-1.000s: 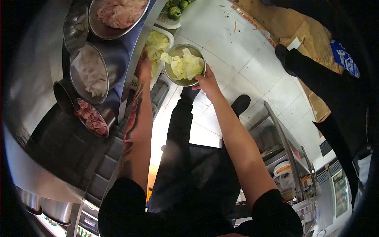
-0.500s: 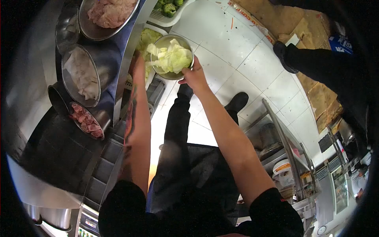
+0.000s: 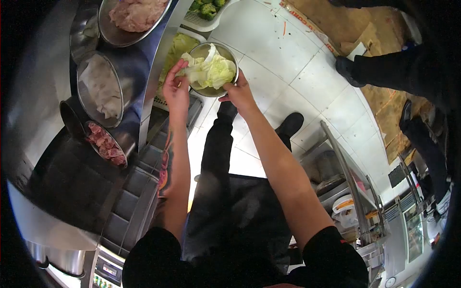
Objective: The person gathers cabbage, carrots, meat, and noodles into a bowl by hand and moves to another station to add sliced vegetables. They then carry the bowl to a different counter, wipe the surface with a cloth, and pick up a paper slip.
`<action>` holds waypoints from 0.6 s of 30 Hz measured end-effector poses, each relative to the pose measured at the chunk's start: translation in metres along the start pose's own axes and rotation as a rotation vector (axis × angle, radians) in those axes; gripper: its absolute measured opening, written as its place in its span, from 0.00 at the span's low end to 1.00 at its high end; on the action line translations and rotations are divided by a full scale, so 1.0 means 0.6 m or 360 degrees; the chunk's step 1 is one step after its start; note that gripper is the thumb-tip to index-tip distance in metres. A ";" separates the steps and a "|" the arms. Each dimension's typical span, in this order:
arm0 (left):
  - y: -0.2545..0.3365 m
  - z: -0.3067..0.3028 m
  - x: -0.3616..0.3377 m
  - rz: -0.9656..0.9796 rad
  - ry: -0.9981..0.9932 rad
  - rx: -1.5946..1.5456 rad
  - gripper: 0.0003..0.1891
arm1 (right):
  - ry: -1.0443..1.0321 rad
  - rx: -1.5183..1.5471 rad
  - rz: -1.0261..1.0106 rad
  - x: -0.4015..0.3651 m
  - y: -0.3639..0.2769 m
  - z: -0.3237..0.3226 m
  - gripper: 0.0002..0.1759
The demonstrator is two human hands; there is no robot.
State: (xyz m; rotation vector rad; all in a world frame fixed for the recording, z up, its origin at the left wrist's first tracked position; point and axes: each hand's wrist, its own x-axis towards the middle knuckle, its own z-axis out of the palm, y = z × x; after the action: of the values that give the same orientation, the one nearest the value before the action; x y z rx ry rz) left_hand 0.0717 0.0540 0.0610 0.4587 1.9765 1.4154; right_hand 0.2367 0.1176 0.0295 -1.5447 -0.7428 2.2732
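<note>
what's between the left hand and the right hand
In the head view, the metal bowl of pale green leaves lies between the left hand and the right hand.

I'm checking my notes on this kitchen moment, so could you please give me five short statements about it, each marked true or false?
1. The right hand holds the metal bowl at its edge. True.
2. The left hand rests flat on the tiled floor. False: it is raised, beside the bowl's left side.
3. Pale green leaves lie in the bowl. True.
4. The broccoli is in the bowl. False: it sits in a white basket at the top of the picture.
5. Red meat pieces are in a metal container on the left of the picture. True.
</note>
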 end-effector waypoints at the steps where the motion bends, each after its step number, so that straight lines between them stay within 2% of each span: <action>1: -0.013 -0.012 0.005 -0.0124 -0.0016 -0.0055 0.19 | -0.0028 0.0010 0.0014 0.001 -0.002 -0.002 0.37; 2: -0.064 -0.037 0.035 -0.0121 -0.0013 -0.0060 0.19 | -0.0051 0.0017 0.0029 0.002 -0.004 -0.007 0.37; 4: -0.198 -0.081 0.126 0.0515 0.0261 0.1188 0.20 | -0.0079 0.0083 0.0059 -0.001 -0.014 -0.023 0.37; 5: -0.188 -0.064 0.144 0.0512 0.0269 0.1178 0.20 | -0.0106 0.0157 0.0094 -0.003 -0.017 -0.034 0.37; 7: -0.161 -0.035 0.182 0.0373 0.0333 0.1565 0.19 | -0.0102 0.0189 0.0119 -0.003 -0.020 -0.054 0.37; 11: -0.203 -0.043 0.197 0.0284 0.0439 0.1607 0.21 | -0.0063 0.0215 0.0134 -0.016 -0.026 -0.070 0.34; 13: -0.167 -0.036 0.165 -0.0155 0.0407 0.1265 0.21 | -0.0042 0.0199 0.0123 -0.024 -0.032 -0.071 0.33; 14: -0.148 -0.033 0.149 -0.0147 0.0411 0.1269 0.21 | -0.0026 0.0191 0.0165 -0.028 -0.034 -0.068 0.33; 17: -0.151 -0.028 0.146 0.0335 0.0366 0.1057 0.22 | -0.0024 0.0139 0.0204 -0.032 -0.034 -0.064 0.34; 18: -0.153 -0.022 0.165 0.0341 0.0362 0.1046 0.22 | -0.0029 0.0088 0.0217 -0.033 -0.032 -0.064 0.34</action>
State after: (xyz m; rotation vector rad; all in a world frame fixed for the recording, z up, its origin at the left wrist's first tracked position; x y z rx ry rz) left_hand -0.0008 0.0735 -0.0523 0.8467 2.6380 0.9298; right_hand 0.2790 0.1330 0.0443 -1.5964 -0.5906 2.3866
